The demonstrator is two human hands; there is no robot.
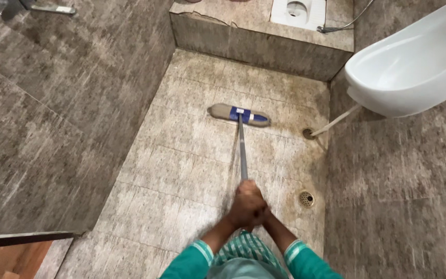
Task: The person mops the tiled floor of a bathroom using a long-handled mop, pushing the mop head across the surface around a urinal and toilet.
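Both my hands clasp the near end of a grey mop handle (242, 150). My left hand (242, 205) and my right hand (259, 213) overlap tightly on it, so the fingers are hard to separate. The handle runs away from me to a flat mop head (239, 114), grey with a blue centre piece, lying crosswise on the beige tiled floor (181, 170). My green sleeves with pale striped cuffs show at the bottom edge.
A white urinal (409, 67) hangs on the right wall with a pipe (336, 121) down to a floor outlet. A round brass drain (306, 199) sits right of my hands. A raised step (259, 44) with a white squat pan (298, 13) is ahead. Tiled walls close both sides.
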